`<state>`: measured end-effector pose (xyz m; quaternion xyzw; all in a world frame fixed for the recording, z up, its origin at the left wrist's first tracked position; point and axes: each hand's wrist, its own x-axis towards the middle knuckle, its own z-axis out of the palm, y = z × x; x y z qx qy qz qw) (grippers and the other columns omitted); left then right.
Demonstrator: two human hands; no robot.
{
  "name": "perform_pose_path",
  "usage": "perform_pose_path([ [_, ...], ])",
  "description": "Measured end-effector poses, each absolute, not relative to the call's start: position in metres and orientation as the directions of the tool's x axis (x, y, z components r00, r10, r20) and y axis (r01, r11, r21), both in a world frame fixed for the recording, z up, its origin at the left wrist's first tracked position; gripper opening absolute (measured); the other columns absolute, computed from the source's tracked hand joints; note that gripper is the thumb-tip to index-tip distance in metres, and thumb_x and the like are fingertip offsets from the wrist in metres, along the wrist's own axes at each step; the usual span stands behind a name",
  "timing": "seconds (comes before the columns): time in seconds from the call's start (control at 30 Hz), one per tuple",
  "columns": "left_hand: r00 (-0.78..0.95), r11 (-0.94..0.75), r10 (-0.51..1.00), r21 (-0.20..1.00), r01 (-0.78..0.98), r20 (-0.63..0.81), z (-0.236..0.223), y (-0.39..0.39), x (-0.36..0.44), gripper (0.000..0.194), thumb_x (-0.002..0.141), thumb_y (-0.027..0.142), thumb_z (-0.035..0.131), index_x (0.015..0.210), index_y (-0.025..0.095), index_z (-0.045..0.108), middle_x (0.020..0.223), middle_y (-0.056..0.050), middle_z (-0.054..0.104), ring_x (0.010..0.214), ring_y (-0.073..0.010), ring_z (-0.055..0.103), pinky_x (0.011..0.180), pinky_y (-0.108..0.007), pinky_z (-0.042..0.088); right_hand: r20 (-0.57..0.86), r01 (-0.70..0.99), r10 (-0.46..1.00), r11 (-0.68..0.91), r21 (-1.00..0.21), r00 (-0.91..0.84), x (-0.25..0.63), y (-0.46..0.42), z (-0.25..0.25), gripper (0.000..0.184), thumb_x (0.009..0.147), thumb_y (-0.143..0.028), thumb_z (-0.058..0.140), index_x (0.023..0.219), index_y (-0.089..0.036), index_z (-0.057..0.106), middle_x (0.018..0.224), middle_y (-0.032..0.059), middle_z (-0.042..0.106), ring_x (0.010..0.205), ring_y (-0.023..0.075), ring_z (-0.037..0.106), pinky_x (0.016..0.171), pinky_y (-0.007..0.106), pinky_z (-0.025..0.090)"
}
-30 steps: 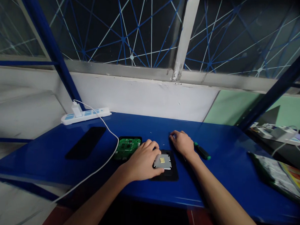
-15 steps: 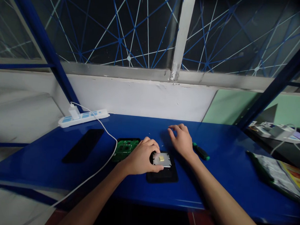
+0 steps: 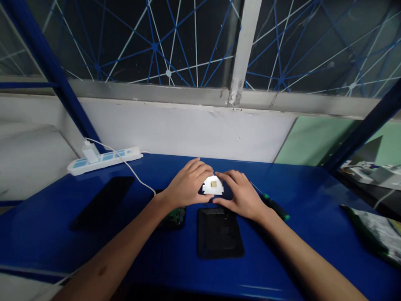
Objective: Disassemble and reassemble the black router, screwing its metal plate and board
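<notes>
Between my two hands is a small silvery metal plate [image 3: 208, 189] with notched edges and a yellowish square pad in its middle. My left hand [image 3: 190, 181] grips its left side, thumb along the near edge and fingers over the far edge. My right hand [image 3: 243, 193] curls round the right side, its thumb and fingertips at the near and far edges. Just below lies a black rectangular cover [image 3: 220, 234], flat on the table. A green circuit board [image 3: 176, 216] in a black casing is partly hidden under my left wrist.
A green and black screwdriver [image 3: 275, 206] lies beside my right forearm. To the left are a dark flat slab [image 3: 103, 202] and a white power strip [image 3: 104, 160] with a plug and white cable [image 3: 137, 174]. A shiny packet [image 3: 378, 231] sits on the blue table [image 3: 292, 254] at right.
My left hand has lifted the metal plate off the black cover and moved it away from me. My right hand has come in to the plate's right side.
</notes>
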<state>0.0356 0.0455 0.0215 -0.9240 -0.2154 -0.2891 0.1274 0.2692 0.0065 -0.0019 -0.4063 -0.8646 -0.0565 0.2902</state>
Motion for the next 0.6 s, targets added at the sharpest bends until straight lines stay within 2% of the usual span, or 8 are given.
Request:
perform_pose_path([
  [0.27,0.713,-0.891,0.238,-0.144,0.431,0.659,0.008,0.046,0.04,0.04,0.092,0.044,0.065,0.12,0.016,0.057,0.117,-0.012,0.067,0.108,-0.0289,0.062,0.099,-0.047,0.049,0.54,0.729,0.672,0.668,-0.148,-0.507,0.273,0.002,0.001,0.054,0.094,-0.047,0.061,0.139,-0.02,0.05,0.12,0.0153,0.061,0.106,0.0316,0.059,0.088,0.048,0.05],
  [0.43,0.748,-0.887,0.288,-0.128,0.443,0.597,0.009,0.039,0.039,0.04,0.096,0.046,0.061,0.124,0.017,0.057,0.12,-0.012,0.066,0.11,-0.0288,0.061,0.095,-0.044,0.049,0.506,0.712,0.722,0.651,-0.264,-0.472,0.267,-0.004,-0.003,0.046,0.092,-0.033,0.063,0.134,-0.02,0.052,0.12,0.0145,0.062,0.107,0.0313,0.059,0.089,0.048,0.051],
  [0.6,0.758,-0.87,0.36,-0.099,0.483,0.544,0.01,0.037,0.031,0.052,0.094,0.05,0.063,0.135,0.019,0.053,0.129,-0.014,0.061,0.118,-0.0322,0.057,0.099,-0.048,0.046,0.523,0.672,0.735,0.649,-0.357,-0.432,0.264,-0.007,-0.007,0.044,0.09,-0.032,0.066,0.132,-0.024,0.055,0.119,0.0127,0.061,0.11,0.0306,0.059,0.094,0.049,0.052],
])
